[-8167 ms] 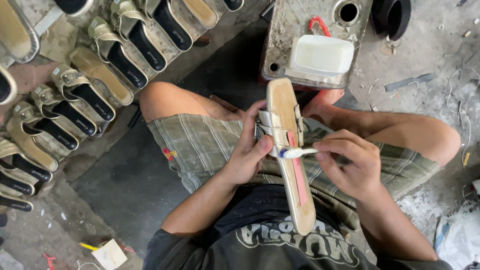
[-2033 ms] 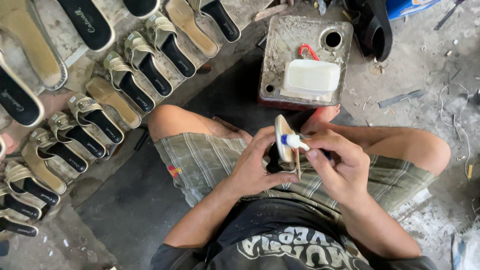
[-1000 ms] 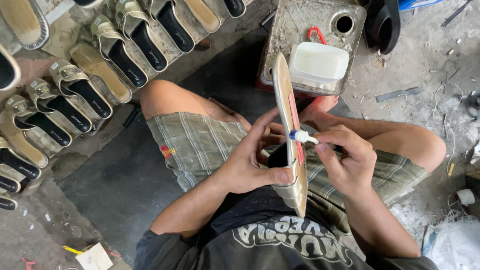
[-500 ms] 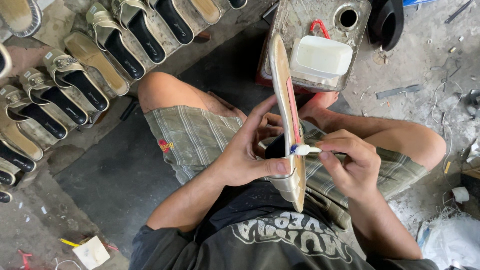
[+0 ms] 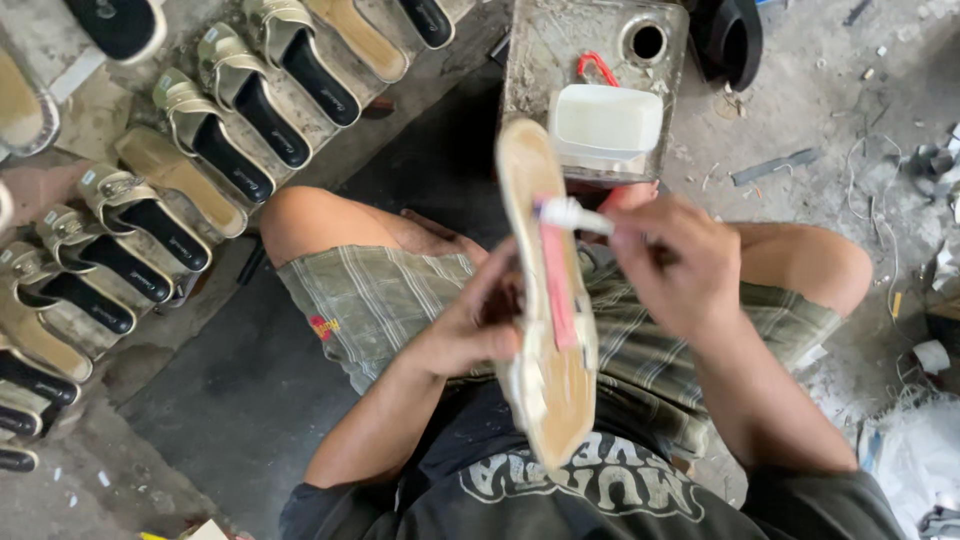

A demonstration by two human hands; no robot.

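Tan sandal sole (image 5: 545, 300) in left hand (image 5: 470, 330), brush (image 5: 570, 213) in right hand (image 5: 675, 265)

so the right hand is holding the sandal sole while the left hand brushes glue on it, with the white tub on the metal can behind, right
Not quite: the hands are swapped. In the head view the left hand holds the sandal sole and the right hand works the brush. The white tub does sit on the metal can.

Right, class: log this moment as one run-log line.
left hand: grips sandal sole, held on edge | right hand: holds brush, tip on sole | behind: white tub on metal can | left: sandal rows
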